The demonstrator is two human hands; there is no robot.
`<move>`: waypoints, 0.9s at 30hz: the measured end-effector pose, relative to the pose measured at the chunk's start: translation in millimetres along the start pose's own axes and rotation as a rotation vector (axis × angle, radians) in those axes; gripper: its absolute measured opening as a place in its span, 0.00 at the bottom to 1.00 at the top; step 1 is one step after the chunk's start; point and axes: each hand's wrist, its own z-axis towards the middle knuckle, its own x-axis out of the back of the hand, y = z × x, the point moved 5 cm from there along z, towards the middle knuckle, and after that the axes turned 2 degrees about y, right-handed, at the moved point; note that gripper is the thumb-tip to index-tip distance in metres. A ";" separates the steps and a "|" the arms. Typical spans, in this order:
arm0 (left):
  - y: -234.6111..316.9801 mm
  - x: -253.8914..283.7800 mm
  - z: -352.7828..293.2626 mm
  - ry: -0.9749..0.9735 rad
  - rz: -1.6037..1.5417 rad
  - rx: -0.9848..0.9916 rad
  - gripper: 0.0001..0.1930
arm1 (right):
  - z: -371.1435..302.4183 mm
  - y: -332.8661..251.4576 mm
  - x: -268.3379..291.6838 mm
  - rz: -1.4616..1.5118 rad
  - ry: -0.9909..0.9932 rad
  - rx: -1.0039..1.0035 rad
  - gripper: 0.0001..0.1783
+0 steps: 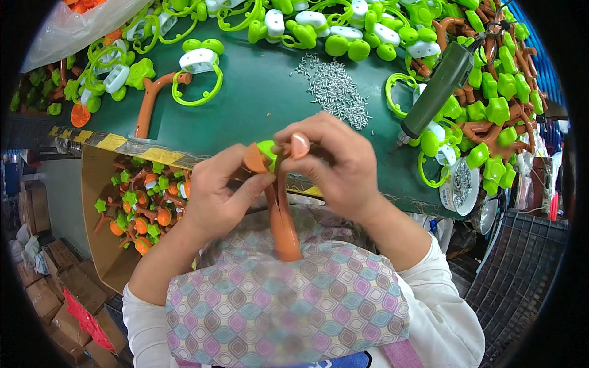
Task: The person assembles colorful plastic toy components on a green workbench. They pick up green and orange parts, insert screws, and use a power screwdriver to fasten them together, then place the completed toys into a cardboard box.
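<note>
In front of my chest, both hands work on one brown plastic branch (283, 227); its stem points down toward my patterned apron and looks split lengthwise near the top. With thumb and fingers, my left hand (218, 190) pinches an orange-and-green plastic piece (256, 158) at the upper left of the branch. My right hand (340, 162) is closed on the branch's upper right arm, where a rounded pinkish-orange end (299, 146) shows between the fingers. How the pieces join is partly hidden by my fingers.
On the green table (245, 98) lie a pile of small screws (334, 89), a loose brown branch (150, 104) and green-and-white ring parts (199, 67). A green electric screwdriver (438, 89) hangs at the right, above a tub of screws (460, 187). A cardboard box (107, 236) holds several assembled branches.
</note>
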 end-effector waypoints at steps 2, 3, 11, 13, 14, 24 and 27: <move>-2.1 -1.6 1.4 -0.005 -0.027 -0.018 0.09 | 0.4 1.7 2.4 0.048 -0.022 0.002 0.14; -1.8 -0.8 3.7 -0.006 -0.031 -0.031 0.09 | 5.4 -1.1 0.4 0.022 -0.049 0.031 0.14; -0.4 -1.2 0.9 -0.011 -0.062 0.090 0.11 | 12.3 4.7 -4.3 0.051 -0.104 0.045 0.15; -8.6 -1.9 -1.0 -0.019 -0.228 0.192 0.10 | 13.5 11.2 -6.9 0.091 -0.090 0.086 0.15; -12.0 -2.9 -1.9 -0.024 -0.311 0.243 0.10 | 13.8 13.2 -7.2 0.112 -0.083 0.106 0.15; -1.9 -5.0 -3.7 -0.104 -0.179 0.308 0.11 | -10.4 21.5 -13.8 -0.068 -0.115 0.104 0.23; 4.5 -5.2 -3.7 -0.037 -0.159 0.259 0.10 | -42.3 19.1 -12.3 0.231 -0.059 -0.507 0.21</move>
